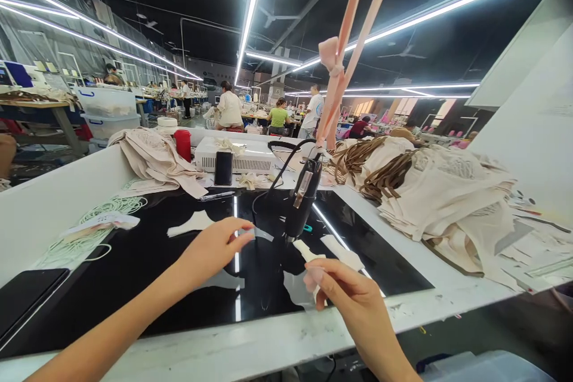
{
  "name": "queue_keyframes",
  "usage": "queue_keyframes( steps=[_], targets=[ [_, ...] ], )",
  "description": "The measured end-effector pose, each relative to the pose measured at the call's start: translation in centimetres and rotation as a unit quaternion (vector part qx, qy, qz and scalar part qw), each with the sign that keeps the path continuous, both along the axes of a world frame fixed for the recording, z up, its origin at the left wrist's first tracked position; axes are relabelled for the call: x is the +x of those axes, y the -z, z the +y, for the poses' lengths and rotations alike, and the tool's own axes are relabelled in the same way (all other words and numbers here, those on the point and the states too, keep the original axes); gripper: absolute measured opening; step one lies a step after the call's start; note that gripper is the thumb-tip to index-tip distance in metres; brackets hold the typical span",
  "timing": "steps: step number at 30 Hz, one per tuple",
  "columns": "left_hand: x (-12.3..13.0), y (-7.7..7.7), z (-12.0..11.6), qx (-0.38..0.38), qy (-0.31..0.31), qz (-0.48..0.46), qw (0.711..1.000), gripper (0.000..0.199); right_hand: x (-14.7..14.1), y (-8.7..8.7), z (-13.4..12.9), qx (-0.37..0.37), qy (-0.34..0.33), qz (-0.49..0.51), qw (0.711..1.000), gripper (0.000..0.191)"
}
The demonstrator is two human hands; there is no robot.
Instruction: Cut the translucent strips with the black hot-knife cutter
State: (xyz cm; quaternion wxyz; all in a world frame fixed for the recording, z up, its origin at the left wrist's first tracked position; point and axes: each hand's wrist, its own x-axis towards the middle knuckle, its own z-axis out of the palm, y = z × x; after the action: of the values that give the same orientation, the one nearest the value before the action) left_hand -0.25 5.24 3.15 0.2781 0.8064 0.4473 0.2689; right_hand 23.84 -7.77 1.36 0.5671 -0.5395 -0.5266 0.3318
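Note:
Over the glossy black board (179, 310), my left hand (215, 248) has thumb and forefinger parted, close to a clear curved strip (264, 235). My right hand (342, 286) pinches a small cream fabric piece (304, 249) right of the middle. A black handheld tool (304, 197) hangs from pink straps (331, 95), its tip just above that piece. Another cream piece (342, 252) lies to the right, and one more (192, 224) lies beyond my left wrist. Translucent shapes, perhaps film or reflections, show on the board near both hands.
Beige garments are piled at right (447, 191) and at the back left (156, 155). A white box (246, 158), a phone (223, 168) and a red cylinder (182, 144) stand behind. Green cords (98, 221) and a dark device (31, 298) lie left. People sit and stand farther off.

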Motion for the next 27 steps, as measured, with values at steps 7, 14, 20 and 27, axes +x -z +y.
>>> queue_keyframes(
  steps=[7, 14, 20, 27],
  targets=[
    [0.9, -1.7, -6.6, -0.219, 0.157, -0.099, 0.958, 0.038, -3.0, -1.4, 0.0, 0.17, -0.059, -0.222, 0.958, 0.019],
    [0.2, -0.1, -7.1, -0.326, 0.155, -0.192, 0.913, 0.021, -4.0, -1.5, 0.1, 0.224, -0.111, -0.299, 0.921, 0.027],
    [-1.0, 0.6, -7.4, -0.356, 0.155, -0.262, 0.884, 0.023, -4.8, -0.4, 0.9, 0.062, -0.079, -0.14, 0.985, 0.022],
    [-1.8, -0.2, -7.4, -0.304, 0.093, -0.316, 0.894, 0.026, -6.6, 1.0, 0.8, -0.085, -0.169, 0.119, 0.975, 0.058]
  ],
)
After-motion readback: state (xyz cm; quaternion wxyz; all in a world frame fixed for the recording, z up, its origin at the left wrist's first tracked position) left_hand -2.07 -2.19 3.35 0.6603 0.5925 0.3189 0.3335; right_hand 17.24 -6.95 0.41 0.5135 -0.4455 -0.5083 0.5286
